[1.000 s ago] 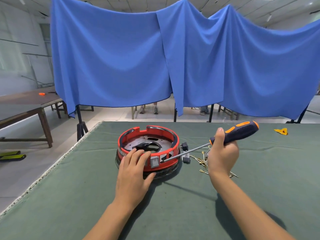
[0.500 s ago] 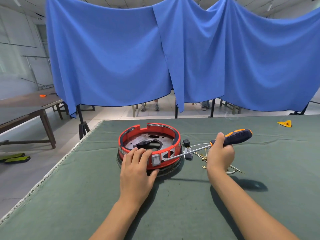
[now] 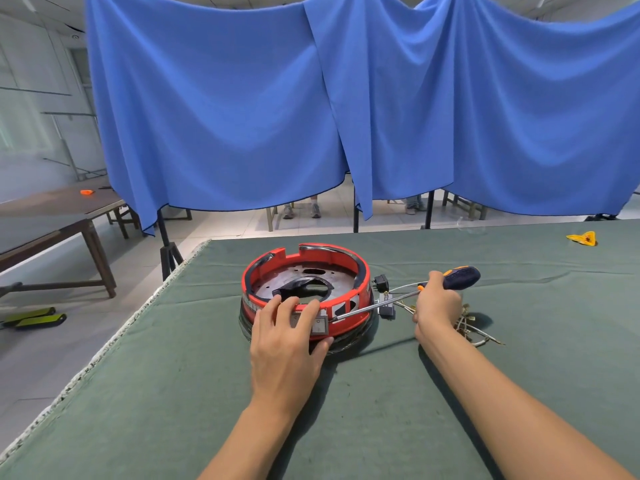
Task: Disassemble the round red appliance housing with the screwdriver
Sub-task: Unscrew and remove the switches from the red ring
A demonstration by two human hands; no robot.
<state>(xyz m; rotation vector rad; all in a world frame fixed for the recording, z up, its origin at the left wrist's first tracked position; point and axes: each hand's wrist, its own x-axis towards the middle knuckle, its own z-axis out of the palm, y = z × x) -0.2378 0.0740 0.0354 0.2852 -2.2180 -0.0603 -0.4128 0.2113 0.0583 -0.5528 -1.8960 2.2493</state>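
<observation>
Near the middle of the green-covered table point(image 3: 381, 427) sits the round red appliance housing point(image 3: 356, 271), open at the top, with a dark metal plate point(image 3: 277, 284) showing inside its ring. A small grey switch panel point(image 3: 320, 325) is set into the housing's wall at 6 o'clock, on the side facing the person.

The left hand point(image 3: 285, 344) lies over the housing's near rim at about 7 o'clock; its fingers are stretched fairly straight over the edge, fingertips reaching onto the top of the rim, while the thumb presses against the lower wall just right of the switch panel. The hand braces the housing and is not curled round it.

The right hand point(image 3: 438, 304), at 3 o'clock from the housing, is clenched round the black-and-orange handle of the screwdriver point(image 3: 462, 277). The steel shaft runs down and to the left from the fist, and its tip meets the housing's outer wall at about 5 o'clock, just right of the switch panel.

Between the housing and the right hand lie two small black parts point(image 3: 381, 283) with thin wires point(image 3: 403, 288) trailing from them. Beside the right wrist, at 4 o'clock from the housing, rests a small heap of brass-coloured metal pieces point(image 3: 465, 325).

Far off at 2 o'clock on the table lies a yellow scrap point(image 3: 583, 238). Blue cloth point(image 3: 225, 116) hangs behind the table at 12 o'clock.
</observation>
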